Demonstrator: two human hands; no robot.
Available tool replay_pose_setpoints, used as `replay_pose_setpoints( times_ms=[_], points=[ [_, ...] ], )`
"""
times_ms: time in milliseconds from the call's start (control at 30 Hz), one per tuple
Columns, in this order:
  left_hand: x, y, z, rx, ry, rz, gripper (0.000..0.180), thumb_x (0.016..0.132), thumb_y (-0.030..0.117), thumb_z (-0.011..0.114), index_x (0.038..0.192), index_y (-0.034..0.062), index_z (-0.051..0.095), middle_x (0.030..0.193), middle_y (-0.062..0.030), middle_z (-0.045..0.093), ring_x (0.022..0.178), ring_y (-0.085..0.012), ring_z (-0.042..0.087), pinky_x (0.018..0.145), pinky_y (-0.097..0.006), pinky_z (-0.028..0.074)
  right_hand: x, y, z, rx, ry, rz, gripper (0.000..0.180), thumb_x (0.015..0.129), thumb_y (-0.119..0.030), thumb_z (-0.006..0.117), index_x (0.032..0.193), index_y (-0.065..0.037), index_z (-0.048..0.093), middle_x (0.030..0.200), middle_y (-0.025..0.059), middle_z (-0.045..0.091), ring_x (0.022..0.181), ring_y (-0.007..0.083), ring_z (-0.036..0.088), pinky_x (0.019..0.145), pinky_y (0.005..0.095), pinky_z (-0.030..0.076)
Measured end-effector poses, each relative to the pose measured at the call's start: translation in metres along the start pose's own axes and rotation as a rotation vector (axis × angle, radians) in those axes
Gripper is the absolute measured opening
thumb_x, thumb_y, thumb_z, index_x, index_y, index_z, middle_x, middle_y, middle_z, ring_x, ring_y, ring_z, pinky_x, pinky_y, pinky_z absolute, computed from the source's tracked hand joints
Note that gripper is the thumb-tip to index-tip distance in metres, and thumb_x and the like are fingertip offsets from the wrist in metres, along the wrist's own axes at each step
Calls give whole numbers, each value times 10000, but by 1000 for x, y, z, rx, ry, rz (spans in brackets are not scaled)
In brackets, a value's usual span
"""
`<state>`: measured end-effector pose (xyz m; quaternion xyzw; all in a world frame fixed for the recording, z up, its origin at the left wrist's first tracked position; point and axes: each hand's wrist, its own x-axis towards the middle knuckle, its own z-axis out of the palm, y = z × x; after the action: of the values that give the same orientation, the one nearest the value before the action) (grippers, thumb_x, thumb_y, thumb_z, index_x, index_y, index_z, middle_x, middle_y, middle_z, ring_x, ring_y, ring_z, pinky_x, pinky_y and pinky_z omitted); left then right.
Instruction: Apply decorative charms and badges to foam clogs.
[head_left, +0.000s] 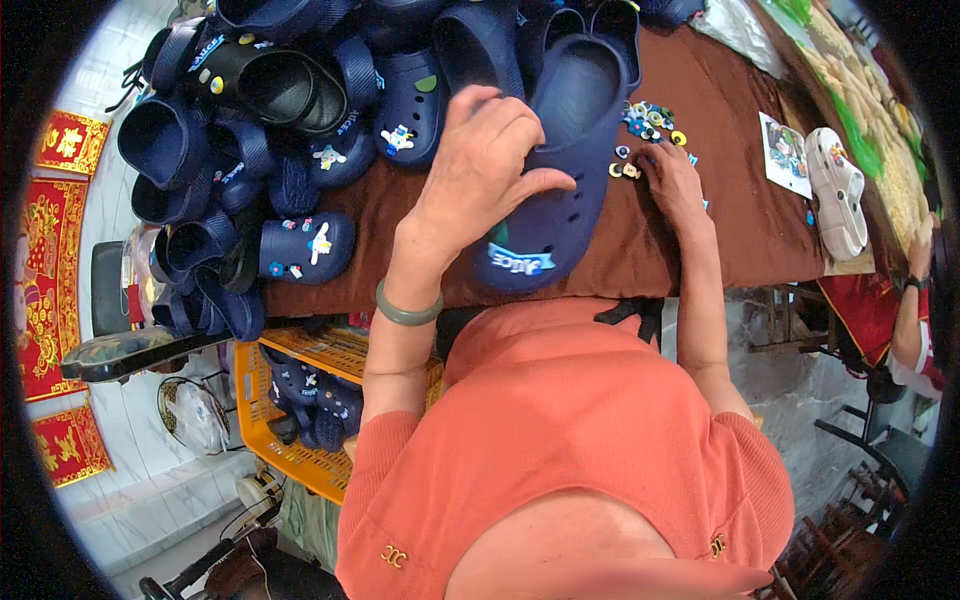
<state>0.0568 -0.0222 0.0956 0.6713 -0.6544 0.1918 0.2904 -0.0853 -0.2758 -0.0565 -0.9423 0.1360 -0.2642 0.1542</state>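
Note:
My left hand [487,168] grips a dark blue clog [560,170] that lies on the brown table [740,210], heel toward me. A green bangle sits on that wrist. My right hand [672,178] rests on the table just right of the clog, fingertips at a small shoe charm [627,170]. Several more colourful charms [650,118] lie scattered a little farther out. Whether the fingers pinch a charm is hidden.
A heap of dark blue clogs [300,110], some with charms fitted, fills the table's left and far side. A white clog [838,195] and a picture card [785,152] lie at the right. An orange crate [300,410] holding clogs stands below the table. Another person's arm [915,300] shows at far right.

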Motion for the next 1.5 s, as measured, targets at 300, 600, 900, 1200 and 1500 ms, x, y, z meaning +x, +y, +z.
replay_pose_setpoints(
  times_ms=[300,600,900,1200,1500],
  points=[
    [-33,52,-5,-30,-23,-585,384,753,281,807,821,5,548,772,-153,542,676,-351,551,616,-418,451,-1,1,0,-22,-28,11,125,886,-131,599,968,-50,648,953,143,625,922,340,579,816,441,468],
    [-68,17,-3,-342,-556,-820,601,875,452,666,608,-67,524,597,-248,426,534,-298,458,541,-429,372,-1,1,0,3,-56,42,136,894,-146,599,969,-48,659,966,148,628,941,343,586,824,439,469],
    [-81,12,45,-986,-283,-1184,316,917,288,649,1006,-13,680,949,1,653,848,-84,569,775,-258,470,0,-5,-4,25,-21,62,128,889,-136,610,946,-29,652,937,145,627,931,341,588,806,447,472],
    [-75,11,54,-1247,-155,-1086,335,942,276,618,1139,7,646,1055,-10,656,942,-98,590,866,-272,470,14,-41,-15,314,74,-30,242,900,-197,617,1050,-9,637,1041,162,637,994,335,583,873,411,459],
    [-80,18,59,-1264,-49,-1045,305,958,219,590,1167,0,630,1084,-10,648,958,-90,588,873,-273,474,11,-83,0,339,122,-271,237,866,-230,671,952,-12,639,973,172,642,925,348,593,836,423,461]
  ],
)
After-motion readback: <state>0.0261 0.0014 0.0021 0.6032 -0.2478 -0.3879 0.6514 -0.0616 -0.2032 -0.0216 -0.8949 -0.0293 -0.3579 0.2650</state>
